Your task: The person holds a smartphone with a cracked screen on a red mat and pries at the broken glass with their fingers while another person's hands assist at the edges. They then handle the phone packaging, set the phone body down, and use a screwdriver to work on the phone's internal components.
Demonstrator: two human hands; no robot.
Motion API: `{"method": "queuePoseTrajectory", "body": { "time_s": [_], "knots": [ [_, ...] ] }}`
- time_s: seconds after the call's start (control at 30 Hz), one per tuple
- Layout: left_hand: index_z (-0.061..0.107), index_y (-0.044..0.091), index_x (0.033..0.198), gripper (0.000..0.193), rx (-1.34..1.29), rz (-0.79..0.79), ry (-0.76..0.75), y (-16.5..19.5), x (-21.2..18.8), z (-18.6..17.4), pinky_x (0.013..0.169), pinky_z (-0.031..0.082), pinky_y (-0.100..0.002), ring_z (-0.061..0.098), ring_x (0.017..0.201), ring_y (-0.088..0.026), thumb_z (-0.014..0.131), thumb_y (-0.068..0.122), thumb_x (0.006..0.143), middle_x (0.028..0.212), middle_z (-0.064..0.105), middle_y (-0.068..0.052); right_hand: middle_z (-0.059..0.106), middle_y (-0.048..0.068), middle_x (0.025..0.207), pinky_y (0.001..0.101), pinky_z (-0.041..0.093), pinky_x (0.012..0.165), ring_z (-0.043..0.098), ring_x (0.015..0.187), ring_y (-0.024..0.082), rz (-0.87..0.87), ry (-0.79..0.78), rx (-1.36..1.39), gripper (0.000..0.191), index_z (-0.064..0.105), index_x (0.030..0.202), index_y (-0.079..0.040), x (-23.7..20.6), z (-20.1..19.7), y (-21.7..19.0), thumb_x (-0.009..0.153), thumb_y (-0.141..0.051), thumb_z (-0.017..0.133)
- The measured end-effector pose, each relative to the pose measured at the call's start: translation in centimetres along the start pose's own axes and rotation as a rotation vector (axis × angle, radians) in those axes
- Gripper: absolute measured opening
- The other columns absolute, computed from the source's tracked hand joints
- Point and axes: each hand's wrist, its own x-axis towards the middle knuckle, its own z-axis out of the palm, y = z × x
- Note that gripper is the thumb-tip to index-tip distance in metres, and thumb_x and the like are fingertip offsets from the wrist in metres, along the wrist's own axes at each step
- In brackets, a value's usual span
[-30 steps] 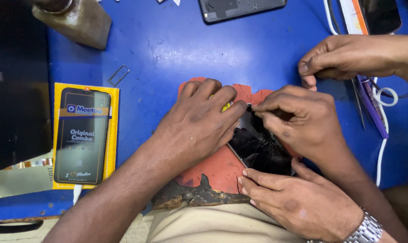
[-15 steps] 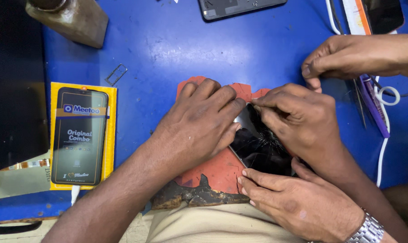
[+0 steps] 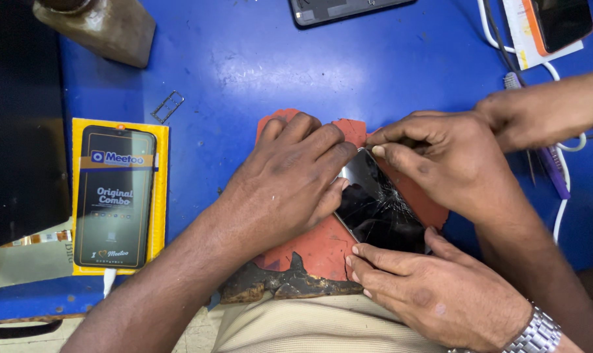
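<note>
My left hand [image 3: 290, 186] lies flat, fingers spread, pressing the cracked smartphone [image 3: 378, 209] onto the scorched red mat [image 3: 322, 252] on the blue workbench [image 3: 244, 72]. My right hand [image 3: 450, 160] pinches narrowly at the phone's top edge (what it grips is hidden under the fingertips). Another person's hand [image 3: 434, 297], steel watch at the wrist, steadies the phone's lower edge; a further hand [image 3: 538, 114] rests at the right. A yellow screen package [image 3: 118, 196] lies well left.

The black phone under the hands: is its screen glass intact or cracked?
Cracked. The black phone on the worn red mat shows a spider-web of pale fracture lines across its dark glass.
</note>
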Motion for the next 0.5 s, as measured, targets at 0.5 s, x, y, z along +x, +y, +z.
{"method": "queuePoseTrajectory", "body": {
  "time_s": [0.5],
  "knots": [
    [0.067, 0.004, 0.119, 0.043, -0.018, 0.002, -0.014, 0.1, -0.1, -0.2, 0.090, 0.041, -0.044, 0.054, 0.108, -0.026, 0.076, 0.024, 0.082, 0.114, 0.060, -0.006, 0.076, 0.013, 0.092, 0.0349, 0.058, 0.067, 0.073, 0.077, 0.025, -0.298, 0.096, -0.391, 0.014, 0.078, 0.100, -0.003, -0.3, 0.4, -2.5, 0.086, -0.002, 0.075]
  ]
}}
